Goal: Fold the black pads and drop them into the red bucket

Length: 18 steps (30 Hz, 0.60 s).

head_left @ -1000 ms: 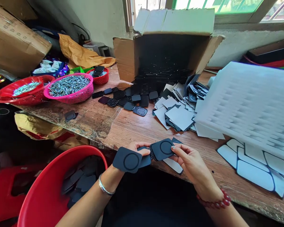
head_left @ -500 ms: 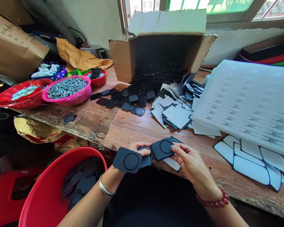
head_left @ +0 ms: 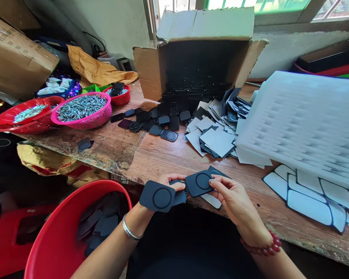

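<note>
Low at the table's near edge, my left hand (head_left: 166,179) grips a hinged black folding wireless charger (head_left: 199,183), thumb on top of its left panel. The right panel, with a dark ring on its face, is pinched at its right edge by my right hand (head_left: 235,197). A loose dark grey sheet with a ring (head_left: 156,196) lies over my left wrist. Behind my right fingers, another dark sheet (head_left: 218,171) partly shows. Beneath the charger a pale sheet with a dark border (head_left: 211,200) reaches the table edge. My right fingertips' undersides are hidden.
Several black hinged pieces (head_left: 155,130) lie mid-table before an open cardboard box (head_left: 147,73). Right of them are piled pale cards (head_left: 218,141) and a white foam stack (head_left: 302,124). A pink basket of metal parts (head_left: 81,123) stands left; a red bucket (head_left: 46,236) is below.
The sheet on the charger's right panel now sits flatter and more squarely over it, covering the edge near the hinge. Both hands stay almost in place.
</note>
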Motion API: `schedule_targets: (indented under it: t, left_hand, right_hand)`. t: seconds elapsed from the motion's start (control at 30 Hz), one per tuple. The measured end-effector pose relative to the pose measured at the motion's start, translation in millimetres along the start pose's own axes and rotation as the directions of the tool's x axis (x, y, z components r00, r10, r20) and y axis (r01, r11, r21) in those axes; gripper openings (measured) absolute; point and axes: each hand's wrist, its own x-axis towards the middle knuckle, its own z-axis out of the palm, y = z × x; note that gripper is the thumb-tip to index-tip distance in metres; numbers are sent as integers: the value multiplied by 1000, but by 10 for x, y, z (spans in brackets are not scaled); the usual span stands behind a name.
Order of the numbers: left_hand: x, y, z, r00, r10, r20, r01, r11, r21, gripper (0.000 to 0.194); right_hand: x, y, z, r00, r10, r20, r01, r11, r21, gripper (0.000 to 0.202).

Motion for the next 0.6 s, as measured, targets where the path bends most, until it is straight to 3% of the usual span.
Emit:
schedule_targets:
  t: [0.43, 0.6]
  left_hand:
    - [104, -140, -117, 995, 65, 79, -66, 998, 8, 47]
    - [101, -143, -145, 993, 78, 87, -82, 996, 47, 46]
  right_hand:
    - [27, -8, -3, 1000, 9, -24, -10, 999, -39, 35]
    - [34, 1, -22, 1000, -7, 16, 8, 999, -49, 33]
